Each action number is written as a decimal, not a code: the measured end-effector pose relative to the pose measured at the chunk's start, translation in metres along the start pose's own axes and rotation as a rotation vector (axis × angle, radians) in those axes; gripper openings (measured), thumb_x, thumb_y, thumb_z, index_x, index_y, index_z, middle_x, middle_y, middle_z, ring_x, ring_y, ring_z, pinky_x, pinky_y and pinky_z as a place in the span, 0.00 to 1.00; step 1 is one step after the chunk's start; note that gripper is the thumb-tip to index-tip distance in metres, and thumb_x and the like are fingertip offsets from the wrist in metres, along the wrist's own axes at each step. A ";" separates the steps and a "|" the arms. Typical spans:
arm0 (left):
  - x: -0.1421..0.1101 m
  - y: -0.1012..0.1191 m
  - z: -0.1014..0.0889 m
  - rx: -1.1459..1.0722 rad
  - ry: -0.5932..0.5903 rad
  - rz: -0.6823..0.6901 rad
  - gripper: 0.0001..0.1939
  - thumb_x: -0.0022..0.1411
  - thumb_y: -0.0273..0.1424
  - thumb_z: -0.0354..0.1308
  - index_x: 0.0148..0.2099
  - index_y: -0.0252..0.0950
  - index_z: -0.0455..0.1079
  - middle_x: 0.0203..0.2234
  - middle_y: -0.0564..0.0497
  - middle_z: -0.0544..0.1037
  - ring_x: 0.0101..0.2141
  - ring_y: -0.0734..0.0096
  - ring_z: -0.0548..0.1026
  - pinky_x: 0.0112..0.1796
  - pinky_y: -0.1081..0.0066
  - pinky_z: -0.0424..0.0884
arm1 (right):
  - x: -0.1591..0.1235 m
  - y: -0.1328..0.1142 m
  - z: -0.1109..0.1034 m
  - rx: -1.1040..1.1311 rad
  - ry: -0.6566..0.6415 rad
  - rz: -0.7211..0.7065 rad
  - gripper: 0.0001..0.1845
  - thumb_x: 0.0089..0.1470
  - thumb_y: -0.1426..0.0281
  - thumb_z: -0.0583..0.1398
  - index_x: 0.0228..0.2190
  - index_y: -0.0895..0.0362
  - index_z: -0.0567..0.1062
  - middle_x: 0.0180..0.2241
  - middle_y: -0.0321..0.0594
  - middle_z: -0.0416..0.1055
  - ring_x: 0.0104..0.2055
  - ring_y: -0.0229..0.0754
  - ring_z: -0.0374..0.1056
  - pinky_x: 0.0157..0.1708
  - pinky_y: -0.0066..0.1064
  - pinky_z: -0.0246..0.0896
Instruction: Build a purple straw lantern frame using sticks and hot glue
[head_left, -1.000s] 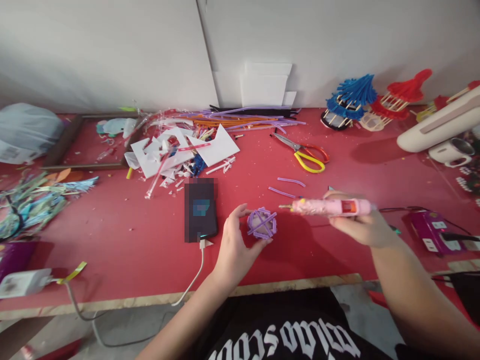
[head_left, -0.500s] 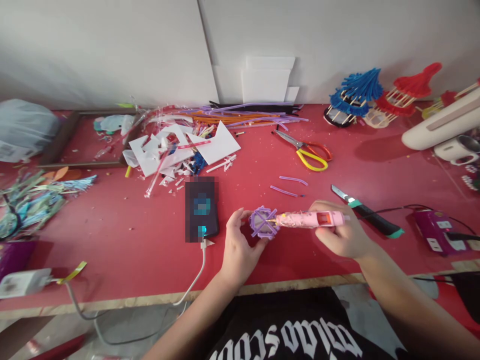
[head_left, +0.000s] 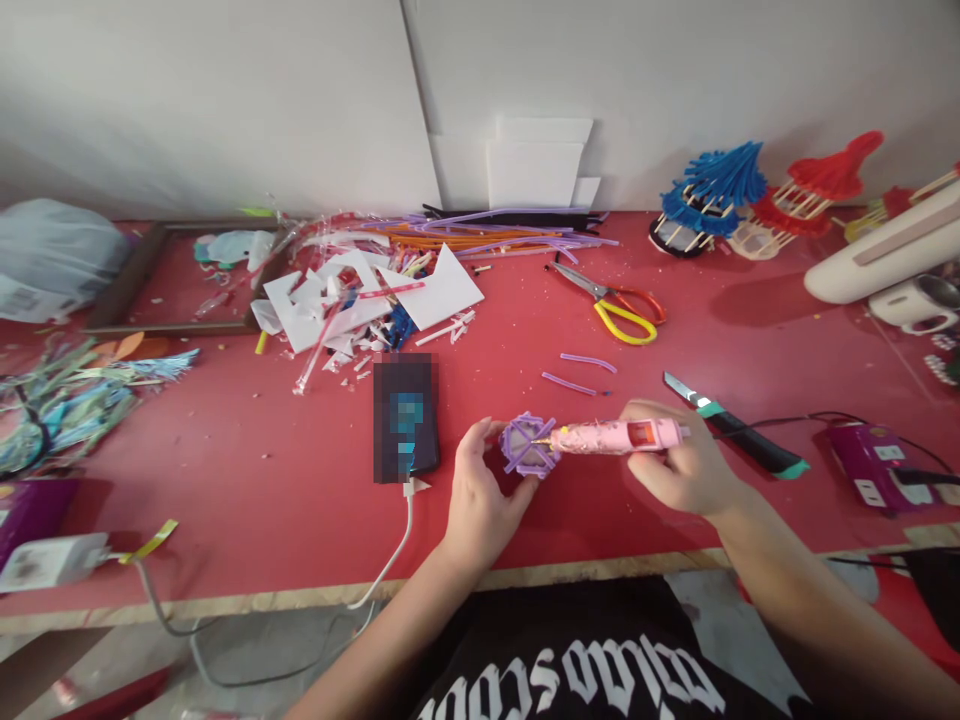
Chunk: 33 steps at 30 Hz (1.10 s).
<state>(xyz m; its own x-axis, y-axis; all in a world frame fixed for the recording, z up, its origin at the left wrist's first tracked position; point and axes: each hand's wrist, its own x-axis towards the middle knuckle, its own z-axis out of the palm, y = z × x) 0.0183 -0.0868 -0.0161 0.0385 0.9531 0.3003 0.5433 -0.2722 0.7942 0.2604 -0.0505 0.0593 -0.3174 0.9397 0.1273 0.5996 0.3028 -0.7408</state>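
Observation:
Between the thumb and fingers of my left hand is a small round craft piece with purple pipe cleaners crossing over a greyish middle. My right hand is wrapped round a pink hot glue gun. Its metal nozzle points left and meets the middle of the piece; whether it touches, I cannot tell. Two short purple pipe cleaners lie just beyond. A utility knife with a black and green handle rests to the right of my right hand.
Scissors with red and yellow handles lie farther back. A phone on a white cable is left of my left hand. Paper scraps and long pipe cleaners pile at the back. Blue and red craft towers stand back right.
Both hands, the glue gun and the purple piece keep almost the same place. The whole view has shifted very slightly.

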 end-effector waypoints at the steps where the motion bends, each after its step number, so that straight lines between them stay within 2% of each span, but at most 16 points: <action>1: 0.000 0.000 0.000 0.000 0.002 0.003 0.40 0.57 0.28 0.68 0.64 0.36 0.49 0.51 0.38 0.71 0.52 0.53 0.76 0.50 0.54 0.77 | 0.000 0.000 0.000 -0.006 -0.002 -0.003 0.13 0.41 0.78 0.54 0.21 0.52 0.52 0.20 0.31 0.53 0.22 0.37 0.52 0.23 0.31 0.44; 13: -0.001 -0.002 0.002 0.010 0.015 0.008 0.39 0.57 0.31 0.68 0.64 0.36 0.50 0.51 0.38 0.71 0.52 0.53 0.76 0.50 0.54 0.77 | 0.002 -0.005 -0.004 -0.160 0.029 -0.115 0.12 0.43 0.77 0.53 0.22 0.52 0.53 0.20 0.30 0.55 0.21 0.36 0.54 0.21 0.29 0.47; 16: -0.001 -0.002 0.002 0.014 0.016 0.008 0.39 0.57 0.31 0.68 0.64 0.36 0.50 0.51 0.38 0.71 0.51 0.53 0.76 0.49 0.53 0.77 | 0.000 -0.008 -0.013 -0.235 -0.006 -0.188 0.08 0.46 0.77 0.54 0.24 0.53 0.61 0.21 0.33 0.62 0.23 0.38 0.59 0.22 0.30 0.52; 18: -0.001 -0.003 0.002 0.012 0.019 0.010 0.39 0.58 0.32 0.68 0.64 0.35 0.50 0.51 0.37 0.71 0.51 0.53 0.76 0.49 0.53 0.77 | -0.004 -0.004 -0.025 -0.276 0.019 -0.276 0.06 0.50 0.76 0.57 0.30 0.53 0.68 0.26 0.36 0.70 0.26 0.39 0.66 0.25 0.31 0.59; 19: -0.001 -0.003 0.002 0.011 0.020 0.011 0.39 0.57 0.32 0.68 0.64 0.35 0.50 0.50 0.37 0.71 0.51 0.53 0.76 0.49 0.53 0.77 | -0.007 0.002 -0.033 -0.308 0.068 -0.318 0.07 0.52 0.75 0.59 0.34 0.53 0.70 0.29 0.38 0.73 0.28 0.40 0.69 0.27 0.31 0.62; 21: -0.001 -0.004 0.002 0.007 0.018 0.011 0.40 0.57 0.31 0.69 0.64 0.35 0.49 0.50 0.37 0.71 0.51 0.53 0.76 0.49 0.53 0.77 | -0.013 0.020 -0.053 -0.448 0.251 -0.366 0.13 0.51 0.73 0.63 0.41 0.53 0.72 0.34 0.42 0.77 0.32 0.44 0.73 0.30 0.33 0.65; 23: -0.002 -0.004 0.002 0.003 0.013 0.009 0.41 0.56 0.31 0.69 0.64 0.35 0.49 0.51 0.37 0.71 0.51 0.53 0.76 0.49 0.53 0.77 | -0.017 0.050 -0.074 -0.620 0.334 -0.221 0.16 0.50 0.74 0.64 0.42 0.53 0.73 0.35 0.46 0.78 0.33 0.48 0.74 0.32 0.36 0.65; 26: -0.003 -0.004 0.002 -0.002 0.008 0.010 0.41 0.56 0.31 0.69 0.65 0.36 0.49 0.51 0.37 0.70 0.51 0.53 0.76 0.49 0.54 0.77 | -0.018 0.101 -0.101 -0.672 0.197 0.048 0.21 0.45 0.74 0.62 0.44 0.54 0.75 0.39 0.50 0.79 0.38 0.55 0.74 0.37 0.42 0.65; 29: -0.002 -0.003 0.002 0.002 0.012 0.009 0.40 0.57 0.30 0.68 0.65 0.36 0.49 0.51 0.37 0.70 0.51 0.53 0.75 0.49 0.52 0.76 | -0.016 0.143 -0.116 -0.702 0.214 0.152 0.18 0.42 0.76 0.60 0.38 0.54 0.76 0.37 0.51 0.78 0.38 0.57 0.73 0.38 0.47 0.63; 31: -0.002 -0.002 0.002 0.007 0.015 0.001 0.40 0.57 0.30 0.68 0.64 0.36 0.49 0.51 0.38 0.70 0.50 0.53 0.75 0.49 0.51 0.76 | -0.014 0.158 -0.121 -0.703 0.221 0.186 0.18 0.41 0.77 0.57 0.36 0.52 0.76 0.34 0.48 0.77 0.36 0.56 0.72 0.35 0.46 0.62; 33: -0.003 -0.001 0.002 0.008 0.008 -0.013 0.41 0.57 0.32 0.69 0.64 0.37 0.49 0.51 0.37 0.70 0.50 0.53 0.75 0.49 0.50 0.76 | -0.012 0.162 -0.122 -0.702 0.222 0.207 0.18 0.41 0.78 0.56 0.34 0.50 0.77 0.33 0.45 0.76 0.36 0.54 0.71 0.34 0.44 0.61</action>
<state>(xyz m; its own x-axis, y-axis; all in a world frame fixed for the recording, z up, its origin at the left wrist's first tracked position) 0.0197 -0.0891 -0.0188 0.0250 0.9554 0.2944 0.5504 -0.2590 0.7937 0.4511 0.0072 0.0180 -0.0376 0.9757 0.2159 0.9806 0.0777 -0.1802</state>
